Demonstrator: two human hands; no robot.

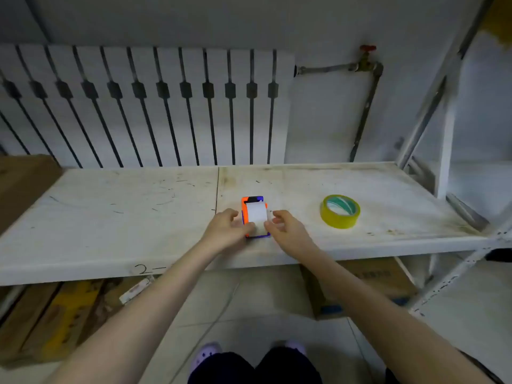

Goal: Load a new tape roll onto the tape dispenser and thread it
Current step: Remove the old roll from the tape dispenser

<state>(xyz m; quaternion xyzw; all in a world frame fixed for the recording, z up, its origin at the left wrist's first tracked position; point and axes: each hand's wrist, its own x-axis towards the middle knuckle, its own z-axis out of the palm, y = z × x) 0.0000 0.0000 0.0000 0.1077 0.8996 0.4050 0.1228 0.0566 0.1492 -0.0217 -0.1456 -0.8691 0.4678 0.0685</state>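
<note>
An orange and blue tape dispenser [245, 209] lies on the white shelf board [138, 206], with a white roll core [256, 213] sitting in it. My left hand [225, 228] grips the dispenser's near left side. My right hand [285, 228] pinches its near right edge, beside the white core. A new roll of yellow tape [340, 211] with a green inner label lies flat on the shelf, well to the right of both hands and untouched.
A white radiator [144, 103] stands behind the shelf, with a pipe and a red valve [367, 48] at its right. A white shelf upright [446, 151] rises at the right. Cardboard boxes [360, 289] sit on the floor under the shelf.
</note>
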